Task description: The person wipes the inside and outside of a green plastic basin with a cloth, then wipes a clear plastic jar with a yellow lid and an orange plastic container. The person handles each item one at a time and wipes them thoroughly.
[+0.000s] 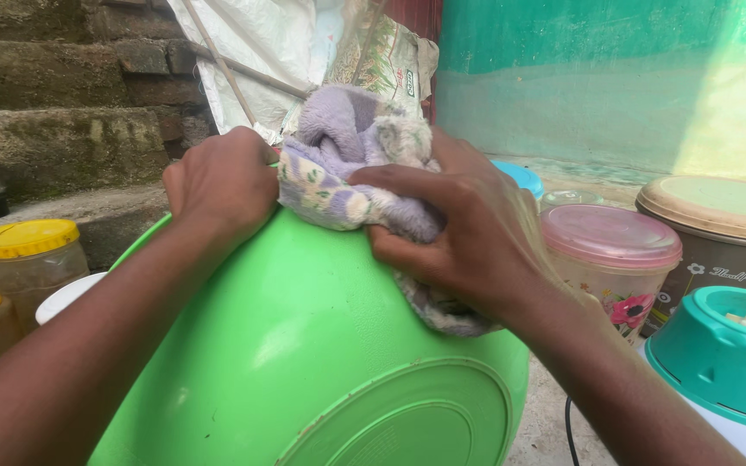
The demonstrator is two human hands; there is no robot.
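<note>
A large bright green plastic bowl (304, 345) is tipped on its side, its round base facing me at the bottom. My left hand (222, 181) grips the bowl's far rim at the upper left. My right hand (468, 233) presses a lilac and white flowered cloth (347, 147) against the bowl's outer wall near the top. The cloth bunches up above my fingers and a strip of it hangs down under my palm.
Two yellow-lidded jars (28, 259) stand at the left beside a white lid. At the right are a pink-lidded container (610, 250), a beige-lidded round tub (718, 224), a blue lid (520, 177) and a teal and white appliance base (727, 362). Stone steps and sacks lie behind.
</note>
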